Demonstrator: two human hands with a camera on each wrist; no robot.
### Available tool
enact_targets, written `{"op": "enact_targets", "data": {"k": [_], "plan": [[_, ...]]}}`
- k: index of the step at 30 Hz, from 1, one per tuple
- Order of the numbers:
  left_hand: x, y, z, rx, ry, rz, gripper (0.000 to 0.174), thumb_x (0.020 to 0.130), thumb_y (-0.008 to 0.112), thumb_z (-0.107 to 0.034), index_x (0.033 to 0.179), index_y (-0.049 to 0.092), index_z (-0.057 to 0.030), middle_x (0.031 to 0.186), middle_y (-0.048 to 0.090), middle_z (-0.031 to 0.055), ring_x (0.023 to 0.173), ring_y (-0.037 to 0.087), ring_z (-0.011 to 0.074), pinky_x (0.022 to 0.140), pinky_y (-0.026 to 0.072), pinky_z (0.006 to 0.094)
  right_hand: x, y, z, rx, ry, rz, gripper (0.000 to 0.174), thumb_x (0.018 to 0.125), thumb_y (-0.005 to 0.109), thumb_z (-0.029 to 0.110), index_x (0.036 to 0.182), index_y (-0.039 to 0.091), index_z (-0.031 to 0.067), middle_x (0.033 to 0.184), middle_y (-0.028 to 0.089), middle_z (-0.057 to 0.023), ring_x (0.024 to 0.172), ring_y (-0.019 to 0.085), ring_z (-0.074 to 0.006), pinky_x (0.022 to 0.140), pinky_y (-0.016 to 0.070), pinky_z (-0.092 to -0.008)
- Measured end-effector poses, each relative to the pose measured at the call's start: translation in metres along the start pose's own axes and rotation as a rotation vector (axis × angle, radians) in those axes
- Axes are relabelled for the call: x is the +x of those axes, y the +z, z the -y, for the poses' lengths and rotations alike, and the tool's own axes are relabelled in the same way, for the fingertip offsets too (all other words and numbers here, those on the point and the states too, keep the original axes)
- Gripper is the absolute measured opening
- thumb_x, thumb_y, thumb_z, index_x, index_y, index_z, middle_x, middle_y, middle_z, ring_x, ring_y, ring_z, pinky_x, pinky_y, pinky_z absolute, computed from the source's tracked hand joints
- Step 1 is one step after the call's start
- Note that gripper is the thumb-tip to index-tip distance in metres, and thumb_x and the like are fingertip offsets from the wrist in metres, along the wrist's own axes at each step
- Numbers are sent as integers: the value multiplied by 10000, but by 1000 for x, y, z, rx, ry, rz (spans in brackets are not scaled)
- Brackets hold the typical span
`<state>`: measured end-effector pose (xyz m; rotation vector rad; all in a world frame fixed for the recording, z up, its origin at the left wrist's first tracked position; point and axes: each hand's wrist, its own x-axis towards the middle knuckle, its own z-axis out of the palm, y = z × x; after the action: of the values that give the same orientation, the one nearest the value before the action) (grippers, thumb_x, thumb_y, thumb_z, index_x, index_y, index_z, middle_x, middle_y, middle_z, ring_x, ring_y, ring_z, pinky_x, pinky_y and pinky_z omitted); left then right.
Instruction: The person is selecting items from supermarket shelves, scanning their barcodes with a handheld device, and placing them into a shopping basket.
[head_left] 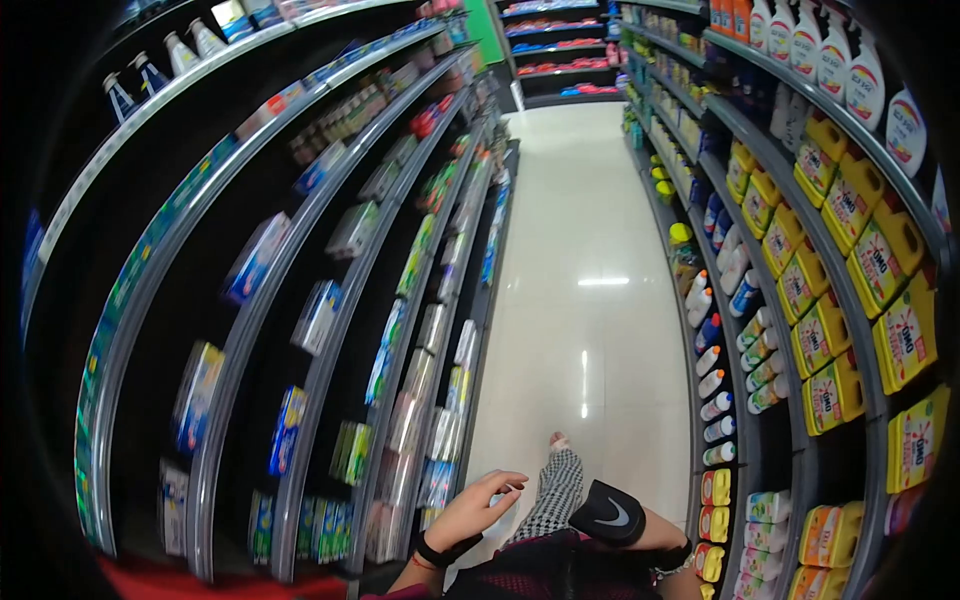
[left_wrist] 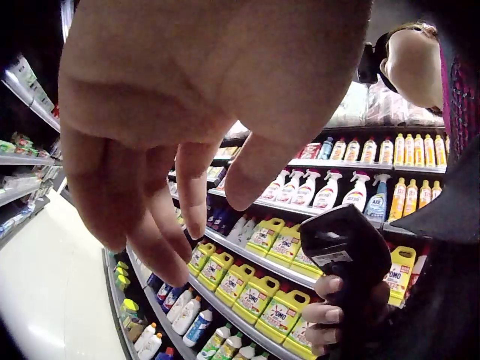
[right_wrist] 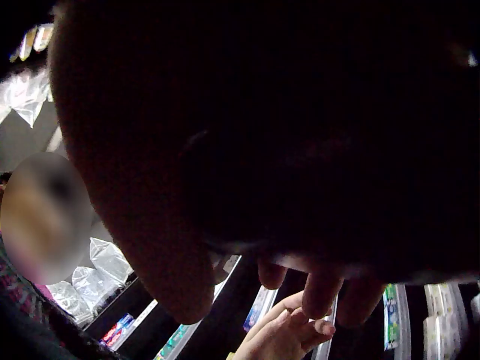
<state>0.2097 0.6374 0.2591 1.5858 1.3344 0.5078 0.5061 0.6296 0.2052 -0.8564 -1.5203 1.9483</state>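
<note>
My left hand (head_left: 485, 505) hangs in front of my body with loosely bent fingers and nothing in it. From the left wrist view, its fingers (left_wrist: 159, 247) dangle apart. A dark band circles that wrist. At my right side, my right hand (head_left: 648, 530) holds a black item with a white swoosh (head_left: 608, 514); its exact kind I cannot tell. In the left wrist view, fingertips curl round the black item (left_wrist: 346, 247), which carries a small printed label. The right wrist view is mostly dark, with the fingers (right_wrist: 322, 292) along the bottom.
I stand in a shop aisle with a pale tiled floor (head_left: 570, 250). Shelves on the left hold boxed goods (head_left: 258, 255). Yellow jugs (head_left: 885, 265), white spray bottles (head_left: 832, 60) and detergent bottles fill the right shelves. More shelves (head_left: 560, 50) stand at the far end.
</note>
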Motion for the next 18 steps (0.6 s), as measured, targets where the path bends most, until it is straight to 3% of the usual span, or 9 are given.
{"op": "enact_targets", "data": {"k": [2, 3, 4, 6, 8, 10, 12, 15, 18], "plan": [[41, -19, -8, 23, 23, 9, 279, 944, 531, -165, 1195, 564, -48, 1087, 617, 99, 995, 595, 195, 845, 461, 306, 25, -23, 41, 124, -7, -78, 548, 687, 810, 72, 1178, 572, 12, 1098, 652, -67, 966, 591, -139, 878, 469, -290], [60, -30, -10, 39, 23, 2, 272, 942, 534, -162, 1185, 568, -45, 1085, 616, 99, 997, 596, 192, 846, 464, 307, 39, -47, 17, 81, 112, -111, 514, 702, 792, 44, 1166, 574, 7, 1074, 659, -61, 949, 593, -122, 848, 478, -282], [80, -43, -4, 36, 45, -5, 272, 942, 534, -162, 1185, 568, -45, 1085, 616, 99, 997, 596, 192, 846, 464, 307, 59, -61, 18, 60, 101, -118, 514, 702, 792, 44, 1166, 574, 7, 1074, 659, -61, 949, 593, -122, 848, 478, -282], [117, -61, 13, -45, 145, -92, 280, 948, 532, -200, 1161, 566, -20, 1067, 598, 123, 952, 617, 215, 791, 498, 317, 104, -97, 33, -146, 31, -30, 748, 683, 825, 109, 1325, 451, 20, 1195, 600, -73, 1073, 539, -161, 960, 421, -306], [150, -89, 16, -38, 143, -163, 273, 938, 547, -194, 1147, 573, -20, 1056, 600, 127, 939, 620, 227, 799, 493, 319, 154, -117, 49, -130, -27, -32, 669, 689, 816, 103, 1271, 499, 16, 1173, 614, -74, 1059, 552, -163, 945, 431, -303], [173, -113, 22, 45, 196, -351, 266, 929, 557, -184, 1139, 578, -23, 1041, 603, 131, 924, 622, 241, 810, 486, 322, 205, -122, 92, 6, 33, 43, 594, 700, 805, 96, 1220, 531, 18, 1112, 638, -61, 1015, 570, -149, 907, 450, -294], [185, -132, 31, -7, 144, -432, 239, 922, 562, -139, 1127, 580, -18, 1026, 608, 130, 964, 610, 231, 843, 475, 320, 248, -124, 105, -3, 99, 99, 539, 709, 793, 87, 1185, 549, 22, 1052, 653, -46, 967, 575, -129, 870, 460, -283], [196, -151, 53, -3, 94, -544, 243, 923, 559, -140, 1129, 574, -12, 1021, 609, 128, 950, 613, 226, 839, 476, 321, 312, -143, 90, -209, 86, 150, 584, 707, 794, 89, 1224, 532, 18, 1128, 624, -54, 1019, 543, -126, 907, 443, -299], [193, -165, 60, -21, -36, -596, 246, 922, 560, -144, 1127, 571, -9, 1012, 611, 129, 930, 614, 222, 831, 478, 323, 363, -154, 82, -147, 65, 294, 623, 705, 792, 94, 1255, 511, 12, 1173, 603, -59, 1048, 528, -129, 938, 426, -302]]}}
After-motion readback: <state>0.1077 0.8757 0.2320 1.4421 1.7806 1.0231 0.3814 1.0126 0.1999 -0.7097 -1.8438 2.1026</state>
